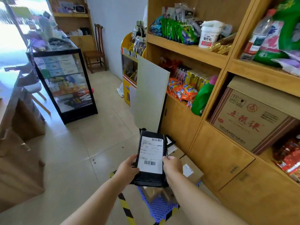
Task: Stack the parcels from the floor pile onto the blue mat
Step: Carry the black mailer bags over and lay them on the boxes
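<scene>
- Above the blue mat, both hands hold a black parcel with a white shipping label facing up; its print is too small to read.
- The left hand curls around the parcel's left edge, thumb on the label; the right hand grips the right edge, its fingers hidden beneath.
- The parcel and forearms cover much of the mat, and something shiny on it is hard to make out.
- Brown cardboard boxes lie on the floor just right of the mat, partly hidden by the right hand, against the wooden shelf unit.
- A pale board leans upright beyond the parcel.
- Yellow-black tape borders the mat's left side.
- Open tiled floor spreads to the left, towards a glass display case.
</scene>
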Available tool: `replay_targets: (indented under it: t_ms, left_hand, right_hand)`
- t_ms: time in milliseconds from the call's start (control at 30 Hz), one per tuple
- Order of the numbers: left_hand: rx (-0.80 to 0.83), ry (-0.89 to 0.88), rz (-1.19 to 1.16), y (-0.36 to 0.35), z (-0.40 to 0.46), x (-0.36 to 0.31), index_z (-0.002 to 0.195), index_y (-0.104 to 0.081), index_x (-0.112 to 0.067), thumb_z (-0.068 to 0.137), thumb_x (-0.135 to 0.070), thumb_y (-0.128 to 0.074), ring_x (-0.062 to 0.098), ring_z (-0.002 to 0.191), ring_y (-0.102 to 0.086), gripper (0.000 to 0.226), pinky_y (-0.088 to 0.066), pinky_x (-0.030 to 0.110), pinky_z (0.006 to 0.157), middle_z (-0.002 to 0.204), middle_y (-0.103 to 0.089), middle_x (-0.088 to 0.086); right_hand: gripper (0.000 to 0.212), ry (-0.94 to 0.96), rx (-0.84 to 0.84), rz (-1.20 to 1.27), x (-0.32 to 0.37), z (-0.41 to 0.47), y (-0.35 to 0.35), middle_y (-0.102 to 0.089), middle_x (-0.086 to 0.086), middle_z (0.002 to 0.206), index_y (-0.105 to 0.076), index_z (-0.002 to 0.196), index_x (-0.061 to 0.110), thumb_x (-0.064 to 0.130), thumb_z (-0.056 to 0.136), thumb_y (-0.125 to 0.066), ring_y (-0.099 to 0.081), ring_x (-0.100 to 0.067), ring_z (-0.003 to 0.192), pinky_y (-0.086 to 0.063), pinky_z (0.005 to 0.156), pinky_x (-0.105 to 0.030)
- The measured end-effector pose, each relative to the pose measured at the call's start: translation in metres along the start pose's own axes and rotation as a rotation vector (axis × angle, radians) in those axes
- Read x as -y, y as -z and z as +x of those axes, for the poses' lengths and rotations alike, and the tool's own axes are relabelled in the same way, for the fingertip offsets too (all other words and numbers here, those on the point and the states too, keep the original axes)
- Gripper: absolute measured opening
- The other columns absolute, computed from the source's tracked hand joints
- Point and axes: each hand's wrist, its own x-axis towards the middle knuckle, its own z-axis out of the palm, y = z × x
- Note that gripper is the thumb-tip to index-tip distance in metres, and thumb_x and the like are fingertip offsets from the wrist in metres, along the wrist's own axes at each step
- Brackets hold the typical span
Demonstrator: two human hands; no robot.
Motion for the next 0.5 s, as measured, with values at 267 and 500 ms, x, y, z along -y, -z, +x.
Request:
replay_targets:
  t_ms: [267,500]
  left_hand:
    - [0.017,0.028,-0.049,0.002,0.098,-0.052,0.143,-0.035,-0.027,0.088,0.003,-0.051,0.01,0.081,-0.061,0.064,-0.05,0.022,0.057,0.108,-0.057,-0.004]
    - [0.108,0.009,-0.014,0.005,0.187,-0.077,0.141,-0.039,-0.026,0.085,0.006,-0.05,0.016,0.087,-0.065,0.065,-0.057,0.032,0.069,0.108,-0.064,0.001]
  right_hand:
    - [0.019,0.002,-0.012,-0.046,0.059,0.089,-0.016,-0.07,-0.005,0.078,-0.065,0.073,0.008,0.024,0.084,-0.06,-0.064,-0.024,0.071,-0.04,0.059,-0.026]
    - [0.019,-0.071,-0.094,0.018,0.091,0.153,-0.029,-0.071,-0.007,0.078,-0.068,0.08,0.004,0.02,0.085,-0.059,-0.067,-0.025,0.073,-0.044,0.06,-0.025]
